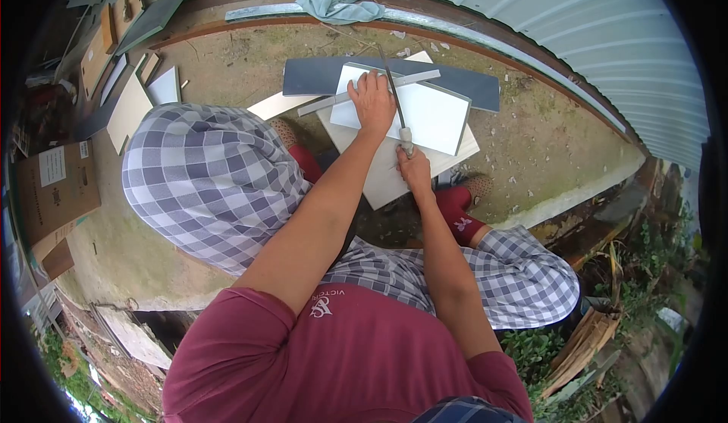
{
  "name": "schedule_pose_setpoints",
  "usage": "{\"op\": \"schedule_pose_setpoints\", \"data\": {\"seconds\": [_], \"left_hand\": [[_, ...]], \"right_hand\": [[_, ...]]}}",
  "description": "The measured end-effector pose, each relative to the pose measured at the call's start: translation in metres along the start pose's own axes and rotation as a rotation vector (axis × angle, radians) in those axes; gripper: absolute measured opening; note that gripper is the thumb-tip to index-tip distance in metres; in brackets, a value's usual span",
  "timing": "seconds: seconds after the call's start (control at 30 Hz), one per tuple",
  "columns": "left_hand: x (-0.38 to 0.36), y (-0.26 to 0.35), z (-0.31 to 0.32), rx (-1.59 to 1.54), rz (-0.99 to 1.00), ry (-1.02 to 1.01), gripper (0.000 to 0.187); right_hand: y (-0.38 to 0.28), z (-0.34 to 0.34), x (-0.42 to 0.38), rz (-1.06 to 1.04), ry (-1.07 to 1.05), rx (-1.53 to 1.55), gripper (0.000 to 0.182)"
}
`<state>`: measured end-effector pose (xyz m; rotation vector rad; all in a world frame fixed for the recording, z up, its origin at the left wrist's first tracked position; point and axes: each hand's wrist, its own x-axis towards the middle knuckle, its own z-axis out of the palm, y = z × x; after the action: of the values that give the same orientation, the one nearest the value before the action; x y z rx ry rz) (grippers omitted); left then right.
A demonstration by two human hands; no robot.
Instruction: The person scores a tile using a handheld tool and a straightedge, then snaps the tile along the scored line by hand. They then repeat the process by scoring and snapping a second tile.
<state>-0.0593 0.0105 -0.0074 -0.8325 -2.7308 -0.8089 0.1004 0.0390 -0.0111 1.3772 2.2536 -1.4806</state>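
Observation:
A white board (432, 112) lies tilted in front of me, with a narrow grey strip (417, 78) running across it. My left hand (373, 103) presses on the strip, its fingers bent over the strip and the board. In my right hand (414, 167) is a long, thin-bladed tool (391, 82), gripped by its pale, wrapped-looking handle. Its dark blade crosses the strip just right of my left fingers and points away from me. Under the white board are a dark grey panel (311, 78) and a pale board (379, 180).
Cut boards (130, 112) lie at the left, near a cardboard box (57, 188). A light blue cloth (337, 0) hangs over the metal rail by the corrugated wall (607, 51). My feet flank the boards. Plants and split wood (580, 351) lie beyond the slab's edge, lower right.

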Motion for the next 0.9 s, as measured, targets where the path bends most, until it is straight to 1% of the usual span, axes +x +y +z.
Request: {"op": "schedule_pose_setpoints", "data": {"seconds": [0.73,0.9], "left_hand": [[0.0005,-0.0013,0.0021,0.014,-0.007,-0.036,0.037],[-0.0004,-0.0017,0.004,-0.002,-0.004,-0.062,0.039]], "right_hand": [[-0.0041,-0.0016,-0.0021,0.019,0.005,0.017,0.036],[-0.0035,-0.0024,-0.0017,0.033,-0.021,0.036,0.035]]}}
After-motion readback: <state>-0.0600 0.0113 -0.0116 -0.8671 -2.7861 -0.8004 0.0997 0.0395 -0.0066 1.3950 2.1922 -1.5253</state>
